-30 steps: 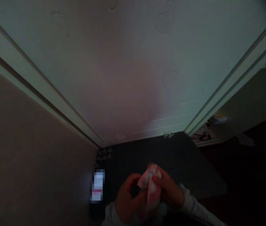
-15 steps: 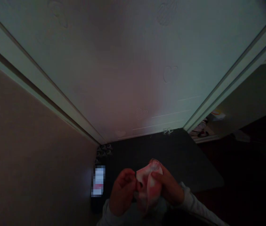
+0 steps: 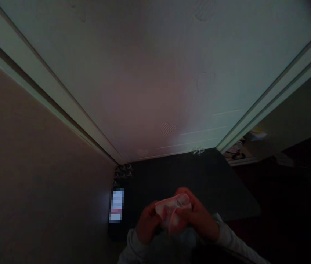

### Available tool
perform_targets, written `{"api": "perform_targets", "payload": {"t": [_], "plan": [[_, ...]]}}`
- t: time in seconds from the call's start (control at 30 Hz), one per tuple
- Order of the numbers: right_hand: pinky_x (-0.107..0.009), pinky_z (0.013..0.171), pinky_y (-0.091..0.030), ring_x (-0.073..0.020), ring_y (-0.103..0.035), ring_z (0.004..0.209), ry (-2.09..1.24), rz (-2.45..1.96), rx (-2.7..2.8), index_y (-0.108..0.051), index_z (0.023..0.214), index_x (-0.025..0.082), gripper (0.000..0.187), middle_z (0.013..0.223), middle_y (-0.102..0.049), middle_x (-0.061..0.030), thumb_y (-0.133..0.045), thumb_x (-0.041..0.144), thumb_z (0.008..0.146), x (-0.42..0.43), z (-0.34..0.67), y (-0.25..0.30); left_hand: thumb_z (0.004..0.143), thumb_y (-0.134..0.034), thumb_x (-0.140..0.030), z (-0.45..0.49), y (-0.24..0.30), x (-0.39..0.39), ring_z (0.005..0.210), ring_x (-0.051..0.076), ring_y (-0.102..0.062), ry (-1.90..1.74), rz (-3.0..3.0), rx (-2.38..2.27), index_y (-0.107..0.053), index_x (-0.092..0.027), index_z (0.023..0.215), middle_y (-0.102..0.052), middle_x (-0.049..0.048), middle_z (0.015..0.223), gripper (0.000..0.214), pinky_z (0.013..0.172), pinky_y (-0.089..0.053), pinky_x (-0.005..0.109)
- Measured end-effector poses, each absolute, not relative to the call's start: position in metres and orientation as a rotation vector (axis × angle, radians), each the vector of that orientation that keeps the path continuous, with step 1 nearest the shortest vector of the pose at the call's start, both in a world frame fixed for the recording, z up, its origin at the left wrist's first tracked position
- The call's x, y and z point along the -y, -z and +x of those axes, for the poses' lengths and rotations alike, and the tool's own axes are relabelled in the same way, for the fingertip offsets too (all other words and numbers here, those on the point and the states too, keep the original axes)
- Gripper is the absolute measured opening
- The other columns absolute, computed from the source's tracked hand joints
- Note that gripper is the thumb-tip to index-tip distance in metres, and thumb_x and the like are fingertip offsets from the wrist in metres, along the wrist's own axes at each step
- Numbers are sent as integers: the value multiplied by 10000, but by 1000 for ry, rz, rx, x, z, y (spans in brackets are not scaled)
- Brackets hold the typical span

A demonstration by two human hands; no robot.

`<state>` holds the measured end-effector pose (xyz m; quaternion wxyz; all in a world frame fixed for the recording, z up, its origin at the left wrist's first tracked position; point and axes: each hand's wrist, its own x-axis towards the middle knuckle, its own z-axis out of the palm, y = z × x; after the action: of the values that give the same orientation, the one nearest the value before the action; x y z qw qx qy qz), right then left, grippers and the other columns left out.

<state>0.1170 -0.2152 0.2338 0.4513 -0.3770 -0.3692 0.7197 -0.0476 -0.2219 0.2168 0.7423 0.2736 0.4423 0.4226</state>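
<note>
In dim light, both my hands hold a small pink-and-white cloth point(image 3: 172, 212) low in the middle of the view, above a dark surface point(image 3: 188, 176). My left hand point(image 3: 147, 223) is closed on the cloth's left side. My right hand point(image 3: 199, 216) wraps round its right side, thumb pressed on top. The cloth is bunched into a compact bundle between them. Pale long sleeves cover both wrists.
A lit phone screen point(image 3: 116, 206) lies on the dark surface just left of my hands. A pale door or panel point(image 3: 149, 80) with a frame rises behind. A tan wall point(image 3: 28, 176) stands at left. Papers point(image 3: 239, 148) lie at right.
The cloth, earlier hanging longer between my hands, is now gathered into a tighter, flatter bundle. Both hands have closed in around it and my view has shifted slightly.
</note>
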Motion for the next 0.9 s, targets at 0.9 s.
{"api": "perform_targets", "payload": {"t": [0.9], "plan": [[-262,618,-456,-172,-589,699,-1369,-1306,1423,-591,950,181,234,794,-633,-25,-588,242,725,237,136,-227,655,-742,-366,-29,-201,230,734,193,-624,-804,725,-921,-697,-121,859,-717,62,773,322,687,-447,273]]}}
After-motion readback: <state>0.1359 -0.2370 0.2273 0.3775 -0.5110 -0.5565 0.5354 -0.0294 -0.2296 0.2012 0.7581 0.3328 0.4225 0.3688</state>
